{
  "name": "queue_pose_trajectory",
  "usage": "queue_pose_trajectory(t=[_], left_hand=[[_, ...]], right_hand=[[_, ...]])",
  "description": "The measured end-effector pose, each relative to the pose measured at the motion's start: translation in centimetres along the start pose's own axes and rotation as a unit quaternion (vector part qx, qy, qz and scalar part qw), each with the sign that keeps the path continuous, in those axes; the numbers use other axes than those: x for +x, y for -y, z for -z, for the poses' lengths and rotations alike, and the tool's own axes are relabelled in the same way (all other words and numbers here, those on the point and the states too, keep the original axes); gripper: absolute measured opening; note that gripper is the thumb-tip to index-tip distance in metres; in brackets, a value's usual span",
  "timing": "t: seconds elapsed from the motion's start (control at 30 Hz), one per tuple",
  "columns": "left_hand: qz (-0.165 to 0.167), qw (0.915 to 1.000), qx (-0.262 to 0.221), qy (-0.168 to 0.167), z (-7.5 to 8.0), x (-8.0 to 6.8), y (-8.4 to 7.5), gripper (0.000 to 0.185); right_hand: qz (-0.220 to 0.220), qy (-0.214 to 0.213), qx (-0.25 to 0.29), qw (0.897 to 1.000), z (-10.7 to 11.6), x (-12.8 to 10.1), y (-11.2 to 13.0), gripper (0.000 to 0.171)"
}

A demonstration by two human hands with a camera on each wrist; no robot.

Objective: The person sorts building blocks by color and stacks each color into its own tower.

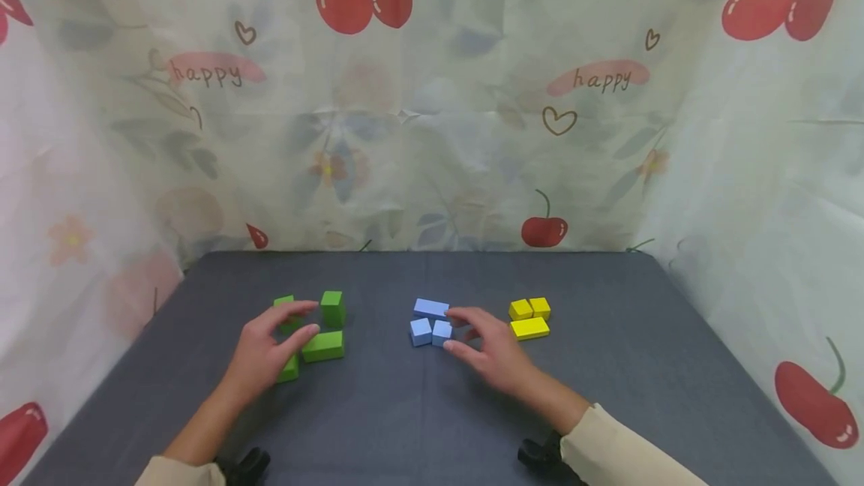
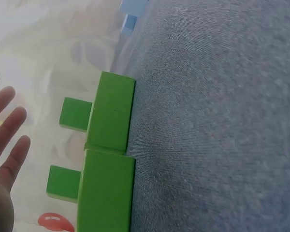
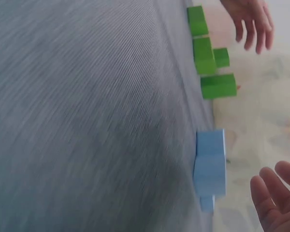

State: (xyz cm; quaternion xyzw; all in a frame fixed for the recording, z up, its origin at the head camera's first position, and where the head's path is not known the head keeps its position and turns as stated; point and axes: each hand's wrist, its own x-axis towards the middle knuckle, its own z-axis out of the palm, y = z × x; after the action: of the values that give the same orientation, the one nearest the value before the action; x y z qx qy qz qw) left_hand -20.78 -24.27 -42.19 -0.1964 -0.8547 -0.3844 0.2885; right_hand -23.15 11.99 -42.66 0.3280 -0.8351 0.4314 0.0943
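My left hand (image 1: 266, 347) hovers over several green blocks, its fingers spread and nothing held. Around it lie a long green block (image 1: 324, 347), an upright green block (image 1: 333, 309) and two others partly hidden by the hand. In the left wrist view the fingers (image 2: 8, 126) are apart from the green blocks (image 2: 108, 116). My right hand (image 1: 496, 347) is loosely bent just right of three blue blocks: a long one (image 1: 430, 309) behind two small ones (image 1: 421, 332). The right wrist view shows a gap between its fingers (image 3: 275, 193) and the blue blocks (image 3: 210, 169).
To the right of my right hand sit two small yellow blocks (image 1: 529, 309) behind a longer yellow block (image 1: 529, 329). All rest on a dark grey cloth-covered table (image 1: 378, 426). Printed curtains (image 1: 432, 133) hang behind and on both sides.
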Motion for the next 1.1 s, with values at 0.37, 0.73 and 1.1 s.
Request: queue_pose_trajectory(t=[0.37, 0.73, 1.1], left_hand=[[0.076, 0.9960, -0.047, 0.006, -0.6, 1.0, 0.2, 0.029], [0.190, 0.9785, -0.079, -0.008, -1.3, 2.9, 0.7, 0.038], [0.254, 0.9634, -0.085, -0.006, -2.3, 4.2, 0.6, 0.034]], right_hand=[[0.005, -0.031, 0.076, 0.997, -2.3, 2.4, 1.5, 0.039], [-0.017, -0.050, 0.087, 0.995, -4.3, 5.2, 2.5, 0.035], [-0.055, -0.043, 0.090, 0.993, -6.1, 7.6, 3.3, 0.030]])
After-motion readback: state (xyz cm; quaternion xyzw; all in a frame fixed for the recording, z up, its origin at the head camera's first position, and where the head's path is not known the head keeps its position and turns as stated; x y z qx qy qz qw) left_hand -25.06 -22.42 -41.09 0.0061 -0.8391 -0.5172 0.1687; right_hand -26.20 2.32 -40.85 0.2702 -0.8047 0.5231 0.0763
